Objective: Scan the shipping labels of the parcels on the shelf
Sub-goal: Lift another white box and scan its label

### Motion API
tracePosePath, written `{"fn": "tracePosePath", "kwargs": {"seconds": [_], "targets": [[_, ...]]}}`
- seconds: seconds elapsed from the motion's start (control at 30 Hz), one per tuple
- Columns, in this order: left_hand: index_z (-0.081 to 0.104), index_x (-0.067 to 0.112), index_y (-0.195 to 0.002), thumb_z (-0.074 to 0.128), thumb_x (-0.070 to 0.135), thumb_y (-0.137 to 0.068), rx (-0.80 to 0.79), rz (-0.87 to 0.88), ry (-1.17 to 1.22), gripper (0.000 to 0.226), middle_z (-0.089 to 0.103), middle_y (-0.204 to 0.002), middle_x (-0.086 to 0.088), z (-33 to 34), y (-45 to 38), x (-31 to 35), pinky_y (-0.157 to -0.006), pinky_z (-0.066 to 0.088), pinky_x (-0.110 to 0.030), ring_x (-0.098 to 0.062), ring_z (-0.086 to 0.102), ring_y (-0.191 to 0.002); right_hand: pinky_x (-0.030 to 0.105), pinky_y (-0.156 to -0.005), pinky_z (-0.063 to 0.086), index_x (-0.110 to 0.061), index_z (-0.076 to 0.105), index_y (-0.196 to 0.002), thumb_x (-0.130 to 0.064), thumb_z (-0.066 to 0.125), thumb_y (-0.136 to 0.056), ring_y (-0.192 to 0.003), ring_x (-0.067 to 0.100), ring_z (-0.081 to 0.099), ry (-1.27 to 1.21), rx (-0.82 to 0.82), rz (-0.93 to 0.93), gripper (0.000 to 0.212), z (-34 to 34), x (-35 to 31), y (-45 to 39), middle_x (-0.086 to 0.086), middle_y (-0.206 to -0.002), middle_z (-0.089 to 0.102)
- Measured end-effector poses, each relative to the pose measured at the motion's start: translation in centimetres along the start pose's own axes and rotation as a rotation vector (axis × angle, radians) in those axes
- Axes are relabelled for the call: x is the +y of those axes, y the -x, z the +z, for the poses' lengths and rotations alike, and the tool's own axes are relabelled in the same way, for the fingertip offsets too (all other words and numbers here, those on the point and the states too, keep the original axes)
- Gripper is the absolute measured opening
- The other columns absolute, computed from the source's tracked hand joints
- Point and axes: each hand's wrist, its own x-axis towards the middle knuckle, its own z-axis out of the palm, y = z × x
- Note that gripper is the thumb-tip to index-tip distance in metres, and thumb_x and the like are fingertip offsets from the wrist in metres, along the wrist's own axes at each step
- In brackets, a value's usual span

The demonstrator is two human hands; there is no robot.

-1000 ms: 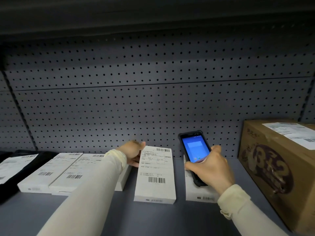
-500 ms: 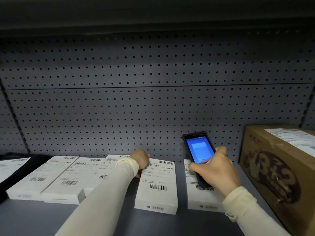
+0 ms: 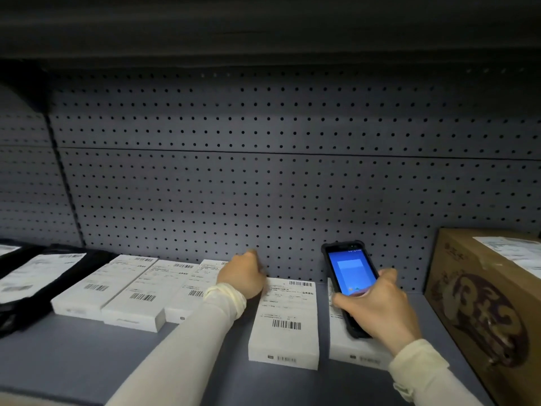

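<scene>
- Head view: a grey shelf board [image 3: 87, 356] backed by a grey perforated panel [image 3: 263, 186] carries a row of parcels.
- The right hand [image 3: 377, 312] curls its fingers round a black handheld scanner with a lit blue screen [image 3: 352, 273]; the thumb lies across the lower part of the screen. The scanner tilts up over a flat white labelled box [image 3: 341, 344] lying toward the shelf's right end, mostly hidden under hand and scanner.
- The left hand [image 3: 244, 273] is at the far left corner of a flat white box with a barcoded shipping label [image 3: 285, 320], which lies lengthwise near the middle of the shelf, its short end at the front edge. The fingers look curled over that corner, but the hand's back hides them, so I cannot tell whether they actually clasp the box.
- Left of that hand three more flat white labelled boxes lie side by side, touching: the first [image 3: 99, 285], the second [image 3: 146, 294], and the third [image 3: 196, 285], partly covered by the cream left sleeve [image 3: 187, 341].
- At the shelf's left end lies a black plastic mailer bag with a white label [image 3: 38, 276].
- At the right end stands a brown printed cardboard carton [image 3: 486, 306], a white label on its top face.
</scene>
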Motion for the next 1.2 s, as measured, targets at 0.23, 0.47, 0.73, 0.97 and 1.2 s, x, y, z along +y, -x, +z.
{"fn": "tracePosePath", "kwargs": {"seconds": [0.23, 0.47, 0.73, 0.97, 1.2], "targets": [[0.047, 0.008, -0.11, 0.045, 0.025, -0.089, 0.045, -0.149, -0.18, 0.028, 0.061, -0.114, -0.013, -3.0, 2.6, -4.9, -0.076, 0.044, -0.033, -0.032, 0.057, -0.104, 0.032, -0.063, 0.046, -0.016, 0.027, -0.096, -0.032, 0.081, -0.066, -0.071, 0.011, 0.055, -0.013, -0.054, -0.066, 0.064, 1.1, -1.3, 0.9, -0.002, -0.081, 0.065], [0.046, 0.013, -0.127, 0.049, 0.053, -0.081, -0.046, -0.288, -0.306, 0.061, 0.05, -0.13, -0.008, -3.5, 4.5, -7.4, -0.097, 0.042, -0.036, -0.028, 0.046, -0.122, 0.031, -0.058, 0.043, -0.013, 0.033, -0.1, -0.036, 0.08, -0.066, -0.077, 0.017, 0.058, 0.008, -0.038, -0.091, 0.062, 2.0, -2.8, 1.2, -0.003, -0.083, 0.066], [0.063, 0.025, -0.104, 0.049, 0.07, -0.067, -0.248, -0.296, -0.359, 0.06, 0.064, -0.115, 0.003, -4.8, 3.0, -7.5, -0.094, 0.046, -0.031, -0.021, 0.057, -0.106, 0.034, -0.067, 0.051, -0.016, 0.029, -0.097, -0.035, 0.079, -0.064, -0.082, 0.021, 0.062, 0.027, 0.031, -0.042, 0.063, 3.5, -4.7, 1.2, 0.0, -0.087, 0.067], [0.059, 0.025, -0.122, 0.04, 0.08, -0.069, -0.383, -0.225, -0.407, 0.079, 0.059, -0.126, 0.004, -4.0, 2.3, -7.3, -0.1, 0.042, -0.034, -0.021, 0.054, -0.117, 0.031, -0.06, 0.041, -0.015, 0.028, -0.097, -0.035, 0.078, -0.066, -0.081, 0.022, 0.058, 0.029, 0.1, -0.014, 0.062, 5.0, -6.0, 1.3, 0.001, -0.09, 0.066], [0.055, 0.027, -0.128, 0.036, 0.086, -0.054, -0.439, -0.226, -0.416, 0.096, 0.054, -0.135, 0.002, -3.8, 1.7, -7.1, -0.103, 0.041, -0.039, -0.025, 0.051, -0.122, 0.03, -0.056, 0.038, -0.013, 0.03, -0.098, -0.033, 0.077, -0.067, -0.079, 0.021, 0.056, 0.041, 0.128, -0.003, 0.06, 5.2, -6.2, 1.6, -0.001, -0.086, 0.066]]}}
